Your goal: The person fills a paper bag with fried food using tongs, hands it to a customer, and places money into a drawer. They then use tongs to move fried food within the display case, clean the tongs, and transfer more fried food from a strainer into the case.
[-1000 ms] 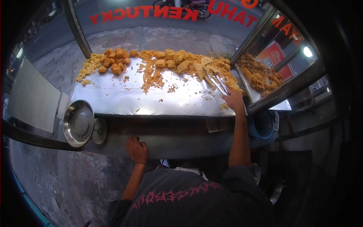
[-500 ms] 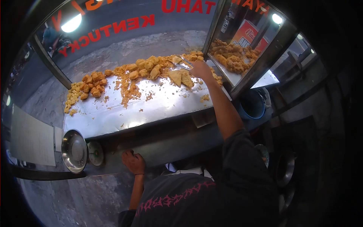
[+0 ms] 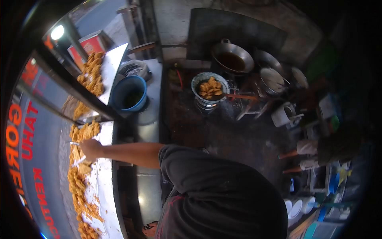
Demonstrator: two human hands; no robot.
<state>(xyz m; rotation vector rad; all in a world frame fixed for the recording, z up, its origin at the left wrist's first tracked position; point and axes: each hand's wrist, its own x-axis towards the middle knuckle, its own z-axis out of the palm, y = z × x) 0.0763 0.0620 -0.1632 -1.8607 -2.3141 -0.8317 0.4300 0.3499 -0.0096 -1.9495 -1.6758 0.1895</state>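
Note:
My right hand (image 3: pixel 90 149) is closed round metal tongs (image 3: pixel 74 143), reaching over the metal display tray (image 3: pixel 106 187) on the left. Most of the tongs is hidden by the hand. Golden fried pieces (image 3: pixel 88 130) lie just beyond the hand, and flat fried pieces (image 3: pixel 84 167) are on its near side. A heap of fried lumps and crumbs (image 3: pixel 76 181) runs down the tray's outer side. What looks like part of my left hand (image 3: pixel 150 230) shows at the bottom edge beside my shirt; its fingers cannot be made out.
Fried chicken (image 3: pixel 92 73) fills a glass-sided section, with a blue bucket (image 3: pixel 129 93) next to it. On the floor side stand a patterned basin (image 3: pixel 210 87) of fried food, a wok (image 3: pixel 232 57) of dark oil and several pans. Another person's legs (image 3: pixel 304 153) show at right.
My view has swung far to the right, bringing the cooking area into sight. My right hand still holds the tongs over the tray. The scale has left the view.

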